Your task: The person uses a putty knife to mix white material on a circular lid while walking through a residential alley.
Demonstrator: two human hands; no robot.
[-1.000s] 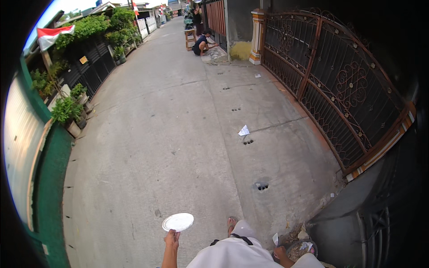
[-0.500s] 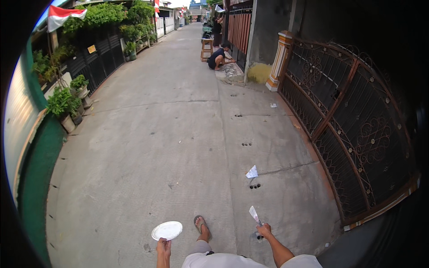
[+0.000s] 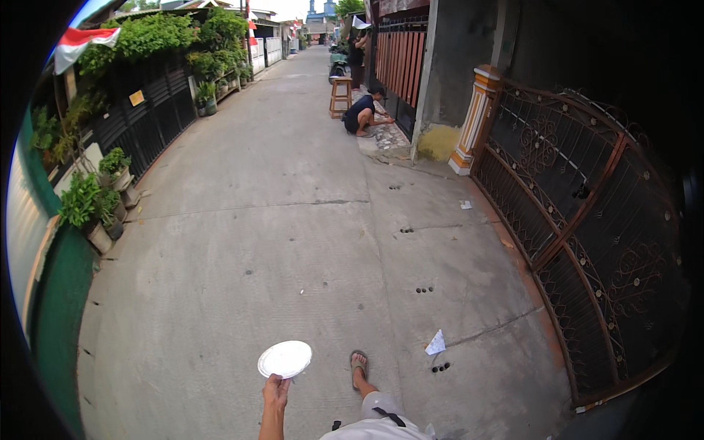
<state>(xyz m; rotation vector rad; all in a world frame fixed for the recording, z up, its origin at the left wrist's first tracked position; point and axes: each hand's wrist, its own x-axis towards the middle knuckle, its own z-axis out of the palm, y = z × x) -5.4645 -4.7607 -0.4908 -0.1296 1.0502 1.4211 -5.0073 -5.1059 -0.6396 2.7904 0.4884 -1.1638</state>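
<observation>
I list: left hand [image 3: 276, 394], grip pinching flat white disc [image 3: 284, 358], seven o'clock; right grip, I cannot tell; white angular paper-like scrap [image 3: 435, 342] on grey concrete road [image 3: 220, 279], five o'clock.

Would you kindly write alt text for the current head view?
The wearer's left hand holds a white disc above a grey concrete street. Farther ahead, another person crouches near a wooden stool; an ornate metal gate stands on the right.
</observation>
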